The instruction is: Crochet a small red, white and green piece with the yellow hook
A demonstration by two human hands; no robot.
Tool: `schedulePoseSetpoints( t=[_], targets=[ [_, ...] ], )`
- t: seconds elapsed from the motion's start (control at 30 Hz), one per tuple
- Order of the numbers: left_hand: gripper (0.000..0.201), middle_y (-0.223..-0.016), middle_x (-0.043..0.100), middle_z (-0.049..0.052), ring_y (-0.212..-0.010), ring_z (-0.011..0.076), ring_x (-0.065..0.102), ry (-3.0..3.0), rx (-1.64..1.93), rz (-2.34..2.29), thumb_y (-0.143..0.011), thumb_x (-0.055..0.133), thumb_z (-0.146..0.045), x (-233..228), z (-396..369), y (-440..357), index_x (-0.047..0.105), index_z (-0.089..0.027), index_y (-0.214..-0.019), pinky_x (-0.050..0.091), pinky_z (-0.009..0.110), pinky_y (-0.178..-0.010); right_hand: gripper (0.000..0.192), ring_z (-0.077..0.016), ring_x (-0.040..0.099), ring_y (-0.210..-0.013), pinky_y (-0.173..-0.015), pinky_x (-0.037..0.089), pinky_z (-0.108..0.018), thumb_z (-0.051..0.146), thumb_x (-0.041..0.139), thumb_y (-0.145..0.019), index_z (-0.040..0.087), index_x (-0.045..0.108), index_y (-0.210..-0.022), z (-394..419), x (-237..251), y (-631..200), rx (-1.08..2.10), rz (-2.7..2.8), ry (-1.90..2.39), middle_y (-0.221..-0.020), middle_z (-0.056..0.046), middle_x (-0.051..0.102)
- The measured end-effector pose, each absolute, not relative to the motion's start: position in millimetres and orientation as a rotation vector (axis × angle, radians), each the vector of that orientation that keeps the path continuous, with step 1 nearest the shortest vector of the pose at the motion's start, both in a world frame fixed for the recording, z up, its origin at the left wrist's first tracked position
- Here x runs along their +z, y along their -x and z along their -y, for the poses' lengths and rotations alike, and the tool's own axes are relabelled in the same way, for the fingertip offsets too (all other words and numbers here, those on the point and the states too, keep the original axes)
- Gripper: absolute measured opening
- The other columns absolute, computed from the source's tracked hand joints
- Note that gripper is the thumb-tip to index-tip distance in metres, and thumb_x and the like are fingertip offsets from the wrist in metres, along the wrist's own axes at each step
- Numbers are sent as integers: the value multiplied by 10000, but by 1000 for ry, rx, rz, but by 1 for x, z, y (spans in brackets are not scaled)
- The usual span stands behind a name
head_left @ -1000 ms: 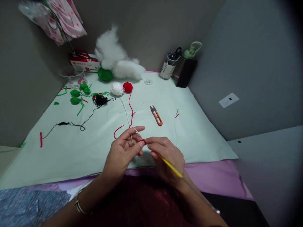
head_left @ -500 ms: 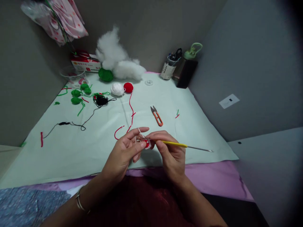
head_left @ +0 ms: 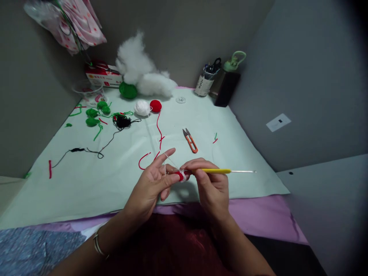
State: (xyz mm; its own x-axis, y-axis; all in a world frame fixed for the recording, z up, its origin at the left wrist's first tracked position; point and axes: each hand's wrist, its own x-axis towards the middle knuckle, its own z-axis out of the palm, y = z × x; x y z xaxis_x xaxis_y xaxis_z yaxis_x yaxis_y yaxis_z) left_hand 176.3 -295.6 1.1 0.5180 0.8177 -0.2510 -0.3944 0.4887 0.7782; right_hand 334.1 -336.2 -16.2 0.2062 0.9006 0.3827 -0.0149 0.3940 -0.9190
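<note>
Right hand [head_left: 213, 188]: gripping yellow-handled hook [head_left: 216, 171], forearm angled up-left.
Left hand [head_left: 150, 184]: pinching red-and-white piece [head_left: 182, 176], index finger raised.
Hook axis: left-right, nearly level; bare end points right.
Piece location: between both hands, above pale cloth [head_left: 244, 165].

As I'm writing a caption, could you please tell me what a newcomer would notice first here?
Probably the yellow hook in the right hand, near the front, and the small red and white piece in the left hand. Then comes fluffy white stuffing heaped at the back.
</note>
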Motion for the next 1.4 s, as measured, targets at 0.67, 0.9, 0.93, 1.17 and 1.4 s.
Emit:
schedulePoseSetpoints(
  t=[0.67,0.9,0.93,1.17,1.4],
  targets=[
    [679,-699,555,-80,-407,-11,297,-626,756,-621,-802,884,-290,-6,295,-174,594,-149,-1400,208,160,-397,264,-196,719,-984,-807,634,-336,169,572,-1029,255,708,-1239,349,-14,-335,66,1746,1092,-1054,-72,720],
    [440,-883,628,-27,-420,-39,370,-671,811,-633,-835,844,-208,-5,294,-173,708,-197,-1254,240,143,-406,206,-141,665,-745,-660,585,-314,203,557,-1039,243,759,-1045,342,-17,-327,713,1194,941,-962,-40,704],
    [427,-894,628,-27,-425,-37,389,-699,826,-647,-834,848,-216,-6,295,-173,717,-205,-1240,254,142,-408,199,-145,672,-773,-682,588,-315,192,573,-1031,247,762,-1055,341,-18,-326,695,1217,954,-977,-40,714],
    [445,-750,586,-56,-442,-6,420,-701,900,-661,-827,865,-266,-13,299,-179,728,-208,-1246,303,135,-430,348,-198,709,-977,-824,622,-346,92,634,-975,261,721,-1266,347,-19,-326,152,1687,1122,-1071,-70,725],
    [355,-654,504,-71,-437,-12,281,-478,785,-605,-819,851,-189,-12,290,-173,782,-136,-1163,257,118,-408,275,-153,674,-818,-730,581,-316,115,552,-1023,263,758,-1129,344,-16,-329,456,1316,1052,-951,-28,708]
  ],
)
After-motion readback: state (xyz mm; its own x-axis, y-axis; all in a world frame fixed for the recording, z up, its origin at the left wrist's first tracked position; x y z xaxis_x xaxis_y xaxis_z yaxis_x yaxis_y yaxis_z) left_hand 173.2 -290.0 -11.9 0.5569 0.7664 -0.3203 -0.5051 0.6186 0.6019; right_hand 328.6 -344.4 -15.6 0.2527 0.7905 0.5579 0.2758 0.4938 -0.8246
